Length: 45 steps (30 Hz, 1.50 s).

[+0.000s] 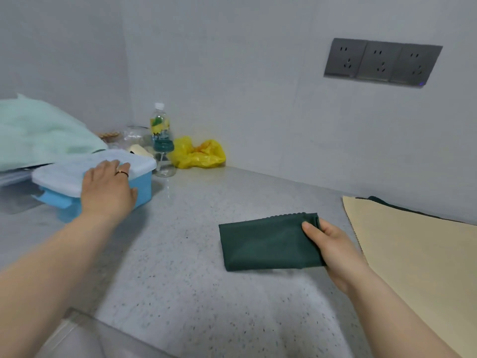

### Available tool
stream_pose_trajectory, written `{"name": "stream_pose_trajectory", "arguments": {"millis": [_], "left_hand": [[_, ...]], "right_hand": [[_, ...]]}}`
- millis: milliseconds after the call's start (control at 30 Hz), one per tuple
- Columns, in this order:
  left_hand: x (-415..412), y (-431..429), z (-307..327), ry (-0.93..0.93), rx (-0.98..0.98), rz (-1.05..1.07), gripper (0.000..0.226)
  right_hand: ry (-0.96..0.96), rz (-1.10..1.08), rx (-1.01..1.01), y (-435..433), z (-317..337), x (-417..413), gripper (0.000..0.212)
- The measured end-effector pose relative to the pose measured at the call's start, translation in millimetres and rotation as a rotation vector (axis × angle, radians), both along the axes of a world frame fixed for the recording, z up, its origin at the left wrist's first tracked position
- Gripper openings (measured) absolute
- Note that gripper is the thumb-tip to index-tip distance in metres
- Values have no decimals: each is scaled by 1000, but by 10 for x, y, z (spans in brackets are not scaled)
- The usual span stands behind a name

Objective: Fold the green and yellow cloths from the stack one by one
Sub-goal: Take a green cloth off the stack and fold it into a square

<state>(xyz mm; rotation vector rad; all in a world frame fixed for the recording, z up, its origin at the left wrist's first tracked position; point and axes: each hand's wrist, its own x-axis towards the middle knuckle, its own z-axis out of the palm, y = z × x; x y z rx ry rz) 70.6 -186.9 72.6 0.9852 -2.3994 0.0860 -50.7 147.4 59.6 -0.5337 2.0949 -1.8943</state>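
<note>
A dark green cloth (265, 244), folded into a small rectangle, lies on the speckled grey counter (180, 267). My right hand (333, 246) grips its right end, thumb on top. To the right lies a flat pale yellow cloth (413, 251) with the edge of another dark green cloth (382, 201) showing from under its far side. My left hand (107, 188) rests on the front right corner of a blue plastic box (64, 177) with a translucent lid, fingers spread over the lid edge.
A light green towel (38, 133) is heaped at the far left behind the box. A drink bottle (160, 130), a glass, clear wrapping and a yellow plastic bag (198, 153) stand in the wall corner. A triple socket panel (382, 62) is on the wall.
</note>
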Motion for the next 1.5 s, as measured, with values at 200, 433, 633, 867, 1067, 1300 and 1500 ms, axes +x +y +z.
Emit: {"name": "stream_pose_trajectory", "arguments": {"millis": [200, 433, 633, 867, 1067, 1300, 1500], "left_hand": [[-46, -176, 21, -164, -87, 158, 37], [30, -7, -85, -21, -105, 8, 39], [32, 669, -72, 71, -182, -315, 32], [-94, 1297, -36, 64, -246, -665, 38], [-217, 1320, -70, 190, 32, -649, 42], [-239, 885, 84, 697, 645, -264, 32], [-324, 761, -34, 658, 1234, -227, 27]], "right_hand": [[-33, 13, -22, -190, -10, -51, 17], [-127, 54, -48, -115, -51, -107, 18], [-253, 88, 158, 153, -142, -118, 19], [145, -56, 840, 331, -206, -49, 25], [366, -163, 1097, 311, -294, -26, 23], [396, -249, 848, 221, -60, -110, 32], [471, -103, 454, -412, 341, -190, 41]]}}
